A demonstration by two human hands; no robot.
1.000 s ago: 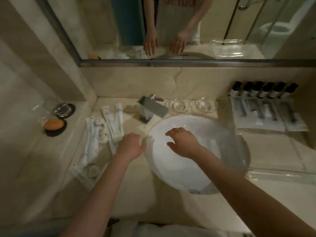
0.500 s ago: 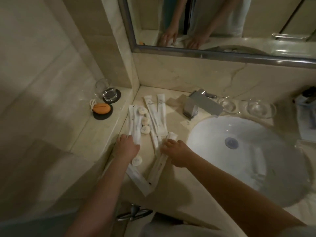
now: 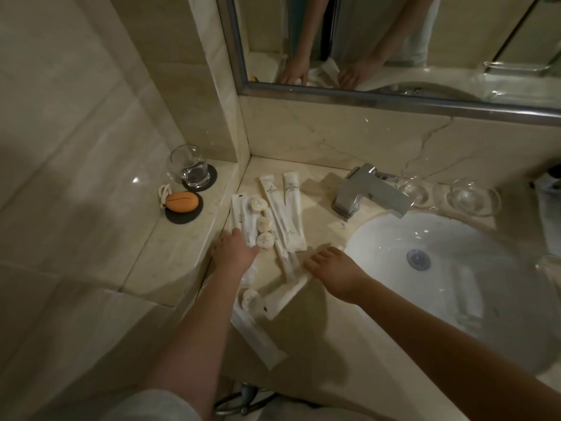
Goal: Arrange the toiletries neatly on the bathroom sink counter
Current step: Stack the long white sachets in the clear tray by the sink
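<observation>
Resting palm-down on the desk [image 3: 306, 326], the left hand [image 3: 235, 253] covers a long white packet [image 3: 241, 221], while the right hand [image 3: 334, 270] presses another packet [image 3: 285, 294] beside the sink [image 3: 455, 238]. Whether either grip pinches anything, I cannot tell. Round soaps [image 3: 264, 240] lie between packets.

Glass [image 3: 190, 166], orange soap [image 3: 182, 201], faucet [image 3: 368, 189]

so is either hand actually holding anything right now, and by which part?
Nothing lifted. Left hand rests on the near end of a long white packet; right hand presses on a slanted packet. Closed grips cannot be told.
</observation>
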